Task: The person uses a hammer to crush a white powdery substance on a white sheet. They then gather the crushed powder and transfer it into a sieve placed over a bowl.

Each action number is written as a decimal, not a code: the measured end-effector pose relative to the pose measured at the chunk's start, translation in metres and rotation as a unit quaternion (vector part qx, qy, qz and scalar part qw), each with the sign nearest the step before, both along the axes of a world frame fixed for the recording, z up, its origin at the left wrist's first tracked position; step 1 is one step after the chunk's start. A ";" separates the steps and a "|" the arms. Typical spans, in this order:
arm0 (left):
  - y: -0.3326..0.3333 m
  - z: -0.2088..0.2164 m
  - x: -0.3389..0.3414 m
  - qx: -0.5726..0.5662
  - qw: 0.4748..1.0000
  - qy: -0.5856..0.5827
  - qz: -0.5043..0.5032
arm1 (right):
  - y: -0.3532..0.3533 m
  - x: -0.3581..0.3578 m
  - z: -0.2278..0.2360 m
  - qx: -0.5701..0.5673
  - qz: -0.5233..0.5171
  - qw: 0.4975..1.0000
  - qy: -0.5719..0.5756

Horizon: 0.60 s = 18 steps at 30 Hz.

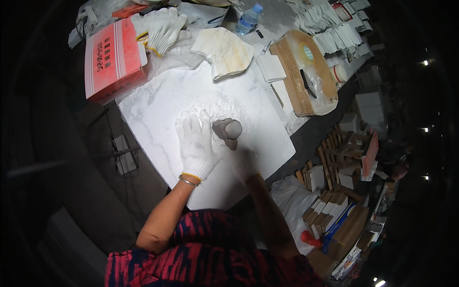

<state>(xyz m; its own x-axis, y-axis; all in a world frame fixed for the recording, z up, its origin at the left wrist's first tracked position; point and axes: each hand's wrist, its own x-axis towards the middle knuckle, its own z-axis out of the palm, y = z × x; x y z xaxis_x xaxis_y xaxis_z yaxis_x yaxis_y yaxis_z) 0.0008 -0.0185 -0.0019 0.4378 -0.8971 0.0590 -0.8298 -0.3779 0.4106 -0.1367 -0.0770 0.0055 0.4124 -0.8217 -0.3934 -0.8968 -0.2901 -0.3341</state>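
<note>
On a powder-dusted white slab [155, 112], a gray knobbed object [227, 129] sits just right of the gloved left hand [195, 143], flat with fingers extended; the right hand [244, 163] is blurred, its grip unclear.

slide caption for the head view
Gloved left hand spread on a white slab, right hand blurred near a grey object.

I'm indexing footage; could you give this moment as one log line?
left hand: gloved, palm-down on white slab | right hand: blurred, near grey round-topped object, grip unclear
</note>
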 end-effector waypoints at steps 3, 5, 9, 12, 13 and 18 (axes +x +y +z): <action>0.003 -0.014 0.001 -0.020 0.999 -0.025 0.009 | -0.005 -0.010 -0.005 -0.058 0.167 0.984 -0.003; 0.005 -0.014 0.001 -0.037 0.999 -0.014 0.011 | -0.007 -0.015 0.010 -0.060 0.203 0.977 -0.013; 0.004 -0.014 -0.003 -0.027 0.999 0.032 0.015 | 0.007 0.020 0.119 0.148 -0.183 0.956 -0.176; 0.008 -0.013 0.002 -0.050 0.998 0.017 0.030 | 0.005 0.027 0.128 0.100 -0.135 0.977 -0.129; 0.008 -0.013 0.000 -0.051 0.998 -0.002 0.028 | 0.005 0.026 0.111 0.074 -0.125 0.982 -0.119; -0.001 -0.007 -0.002 -0.023 1.000 0.000 0.005 | -0.002 0.004 0.008 0.024 -0.071 0.997 -0.031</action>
